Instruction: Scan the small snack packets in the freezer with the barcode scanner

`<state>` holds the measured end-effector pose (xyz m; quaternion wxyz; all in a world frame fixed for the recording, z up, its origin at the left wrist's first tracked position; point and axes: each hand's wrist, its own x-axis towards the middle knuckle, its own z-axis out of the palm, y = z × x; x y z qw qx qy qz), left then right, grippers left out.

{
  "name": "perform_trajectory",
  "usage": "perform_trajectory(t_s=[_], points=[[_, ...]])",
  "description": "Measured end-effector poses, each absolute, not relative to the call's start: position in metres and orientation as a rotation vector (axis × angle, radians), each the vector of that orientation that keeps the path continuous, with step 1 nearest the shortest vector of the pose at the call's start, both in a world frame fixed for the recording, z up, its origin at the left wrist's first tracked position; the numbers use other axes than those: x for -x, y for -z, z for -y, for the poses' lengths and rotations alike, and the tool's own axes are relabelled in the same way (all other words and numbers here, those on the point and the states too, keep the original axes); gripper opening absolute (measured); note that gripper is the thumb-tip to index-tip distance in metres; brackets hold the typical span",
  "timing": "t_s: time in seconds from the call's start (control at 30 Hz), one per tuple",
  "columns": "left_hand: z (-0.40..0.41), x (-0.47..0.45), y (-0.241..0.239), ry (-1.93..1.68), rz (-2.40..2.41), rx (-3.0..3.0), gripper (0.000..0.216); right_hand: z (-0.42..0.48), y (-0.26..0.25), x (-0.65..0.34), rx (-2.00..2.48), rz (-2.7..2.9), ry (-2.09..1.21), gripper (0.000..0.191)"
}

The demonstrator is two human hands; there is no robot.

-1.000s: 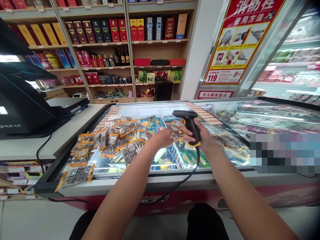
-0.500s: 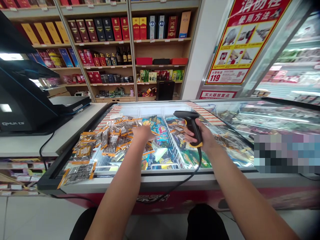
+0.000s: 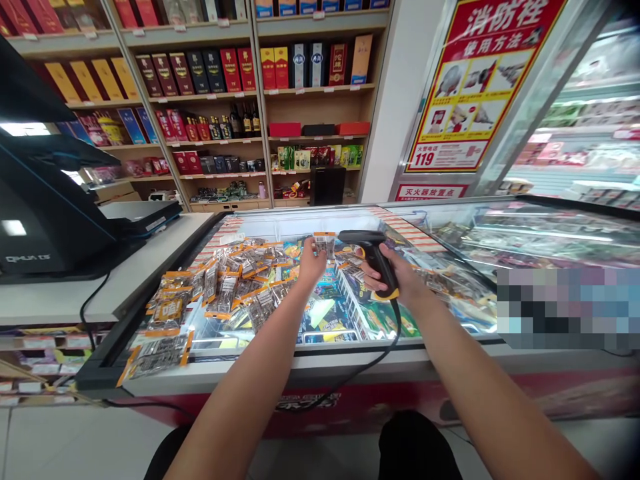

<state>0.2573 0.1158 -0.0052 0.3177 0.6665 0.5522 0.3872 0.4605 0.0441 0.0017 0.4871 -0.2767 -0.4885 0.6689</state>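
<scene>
A black barcode scanner (image 3: 377, 263) with yellow trim is in my right hand (image 3: 400, 273), fingers wrapped round its handle, its head pointing left. My left hand (image 3: 313, 260) pinches a small clear snack packet (image 3: 325, 244) with orange edges, held up just left of the scanner's head. Many like packets lie in a pile (image 3: 225, 280) on the glass top of the chest freezer (image 3: 210, 363), left of my left hand. One packet (image 3: 157, 353) rests at the front left corner, over the rim. The scanner's black cable (image 3: 367, 363) hangs down over the freezer's front.
Left of the freezer, a counter (image 3: 60, 293) bears a black till machine (image 3: 45, 207). A wire basket divider (image 3: 353, 300) and colourful packs show inside the freezer. Shelves (image 3: 215, 97) of boxes and bottles line the back wall. A red poster (image 3: 465, 100) hangs at right.
My left hand has moved right and up from the pile, and a packet now shows upright in its fingers. The scanner has shifted slightly left and down in view.
</scene>
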Motion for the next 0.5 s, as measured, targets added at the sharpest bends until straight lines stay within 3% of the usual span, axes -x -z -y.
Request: perform_trajectory(t_s=[0.5], points=[[-0.126,-0.261,0.021,-1.136,-1.295,-1.522,0.036,-0.045,0.001,-0.463,0.646,1.217,-1.680,0.054]])
